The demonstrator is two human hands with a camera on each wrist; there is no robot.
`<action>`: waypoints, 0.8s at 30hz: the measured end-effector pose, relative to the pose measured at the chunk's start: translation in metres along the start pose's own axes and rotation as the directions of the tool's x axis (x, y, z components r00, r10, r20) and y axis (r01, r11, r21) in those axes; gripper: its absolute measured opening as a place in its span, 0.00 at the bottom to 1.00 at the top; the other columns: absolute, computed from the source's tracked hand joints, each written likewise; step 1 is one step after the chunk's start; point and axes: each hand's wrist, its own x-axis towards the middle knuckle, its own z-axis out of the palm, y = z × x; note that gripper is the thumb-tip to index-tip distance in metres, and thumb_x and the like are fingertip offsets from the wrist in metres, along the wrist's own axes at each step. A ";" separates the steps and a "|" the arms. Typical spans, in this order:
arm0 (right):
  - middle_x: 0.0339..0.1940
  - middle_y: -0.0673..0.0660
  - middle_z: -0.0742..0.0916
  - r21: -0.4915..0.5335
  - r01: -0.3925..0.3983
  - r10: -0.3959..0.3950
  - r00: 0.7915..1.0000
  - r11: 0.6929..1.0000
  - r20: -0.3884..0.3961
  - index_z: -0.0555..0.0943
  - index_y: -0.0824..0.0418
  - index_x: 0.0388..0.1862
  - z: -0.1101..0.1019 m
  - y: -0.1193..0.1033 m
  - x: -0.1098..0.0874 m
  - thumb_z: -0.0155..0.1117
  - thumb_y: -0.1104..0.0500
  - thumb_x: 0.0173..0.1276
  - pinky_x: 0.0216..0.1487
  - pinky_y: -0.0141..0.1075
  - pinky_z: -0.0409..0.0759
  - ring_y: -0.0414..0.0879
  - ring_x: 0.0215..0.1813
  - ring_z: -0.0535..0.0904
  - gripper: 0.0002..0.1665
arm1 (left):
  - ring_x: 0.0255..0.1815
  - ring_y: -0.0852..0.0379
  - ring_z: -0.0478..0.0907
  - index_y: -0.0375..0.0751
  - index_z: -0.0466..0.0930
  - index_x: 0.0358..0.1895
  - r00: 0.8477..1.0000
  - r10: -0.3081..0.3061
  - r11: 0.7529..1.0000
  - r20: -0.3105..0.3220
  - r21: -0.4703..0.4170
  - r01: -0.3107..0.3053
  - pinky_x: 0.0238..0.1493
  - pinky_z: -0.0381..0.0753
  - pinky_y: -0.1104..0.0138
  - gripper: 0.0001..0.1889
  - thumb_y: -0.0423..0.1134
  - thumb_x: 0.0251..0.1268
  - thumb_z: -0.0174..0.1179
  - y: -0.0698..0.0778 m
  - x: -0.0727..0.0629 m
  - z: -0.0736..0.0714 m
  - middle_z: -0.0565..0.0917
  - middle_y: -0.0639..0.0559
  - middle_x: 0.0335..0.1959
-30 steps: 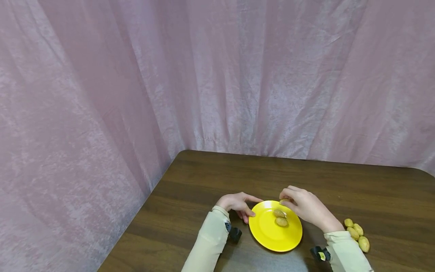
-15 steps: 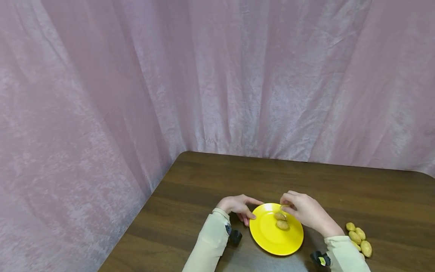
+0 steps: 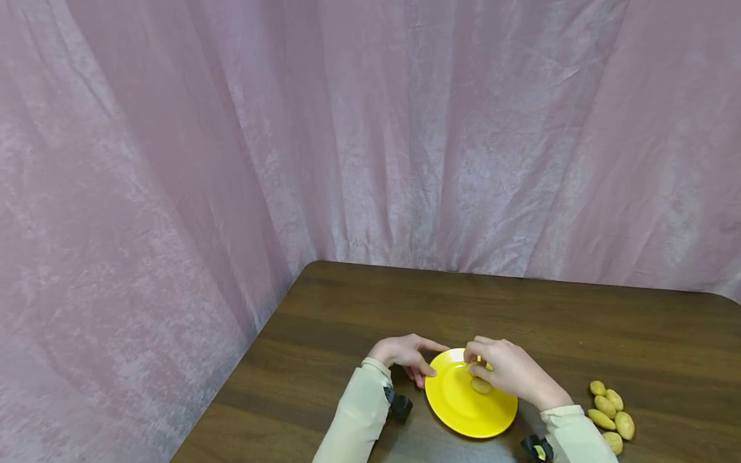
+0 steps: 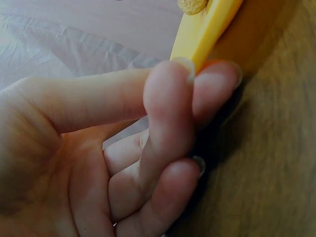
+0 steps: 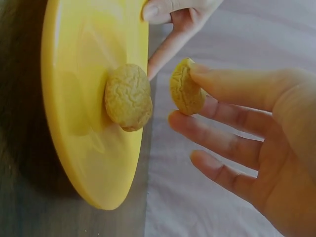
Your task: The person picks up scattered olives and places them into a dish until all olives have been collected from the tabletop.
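Left hand (image 3: 405, 355) pinches the plate (image 3: 467, 418), probably so it won't slide. Right hand (image 3: 512, 371) has a potato (image 5: 185, 90) pinched over it.

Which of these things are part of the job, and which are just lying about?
In use:
yellow plate, rim pinched by the left hand
wrinkled potato-like piece held in the right hand
another piece on the plate

Apparently lying about:
loose pieces on the table, in neither hand, perhaps for later
pink curtain, backdrop
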 end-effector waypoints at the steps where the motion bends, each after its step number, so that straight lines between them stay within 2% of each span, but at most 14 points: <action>1: 0.31 0.42 0.81 0.003 0.013 -0.013 1.000 1.000 0.003 0.80 0.53 0.33 0.000 0.000 0.000 0.72 0.61 0.58 0.30 0.27 0.74 0.31 0.29 0.73 0.08 | 0.15 0.58 0.79 0.56 0.77 0.63 1.000 -0.001 1.000 -0.002 0.001 0.001 0.25 0.80 0.69 0.27 0.34 0.60 0.66 0.000 0.000 0.000 0.82 0.48 0.16; 4: 0.32 0.43 0.82 -0.001 0.043 -0.043 0.999 0.999 0.015 0.80 0.53 0.34 0.001 -0.002 0.001 0.72 0.62 0.58 0.32 0.29 0.73 0.31 0.28 0.72 0.09 | 0.14 0.59 0.79 0.57 0.76 0.63 1.000 -0.004 1.000 -0.003 0.012 0.004 0.26 0.81 0.68 0.27 0.34 0.60 0.66 0.000 -0.001 -0.001 0.82 0.48 0.16; 10: 0.32 0.41 0.81 -0.072 0.120 -0.117 0.992 0.990 0.047 0.80 0.50 0.33 0.006 -0.004 0.001 0.72 0.62 0.57 0.37 0.36 0.71 0.32 0.30 0.71 0.10 | 0.14 0.59 0.79 0.58 0.77 0.63 1.000 -0.005 1.000 -0.005 0.011 0.005 0.26 0.82 0.68 0.27 0.34 0.60 0.66 0.001 -0.002 -0.001 0.82 0.48 0.16; 13: 0.32 0.41 0.80 -0.075 0.154 -0.151 0.987 0.985 0.049 0.79 0.49 0.32 0.009 -0.005 0.001 0.73 0.62 0.57 0.37 0.35 0.70 0.33 0.31 0.72 0.11 | 0.14 0.59 0.79 0.57 0.76 0.64 1.000 -0.001 1.000 -0.006 0.010 0.002 0.26 0.82 0.68 0.27 0.34 0.60 0.66 0.001 -0.002 -0.001 0.82 0.48 0.16; 19: 0.33 0.42 0.81 -0.074 0.163 -0.160 0.986 0.984 0.045 0.80 0.49 0.32 0.011 -0.006 0.001 0.72 0.63 0.57 0.38 0.37 0.73 0.33 0.30 0.72 0.11 | 0.14 0.59 0.79 0.55 0.76 0.64 1.000 0.003 1.000 -0.005 0.004 -0.003 0.25 0.81 0.69 0.27 0.34 0.60 0.65 0.002 -0.003 -0.001 0.82 0.48 0.15; 24: 0.36 0.43 0.83 -0.045 0.146 -0.142 0.986 0.988 0.092 0.81 0.50 0.35 0.011 -0.006 0.002 0.71 0.64 0.58 0.40 0.39 0.77 0.34 0.33 0.75 0.10 | 0.14 0.59 0.79 0.55 0.75 0.65 1.000 -0.003 1.000 -0.001 0.003 0.003 0.26 0.81 0.69 0.28 0.33 0.61 0.65 0.002 -0.003 -0.002 0.82 0.48 0.15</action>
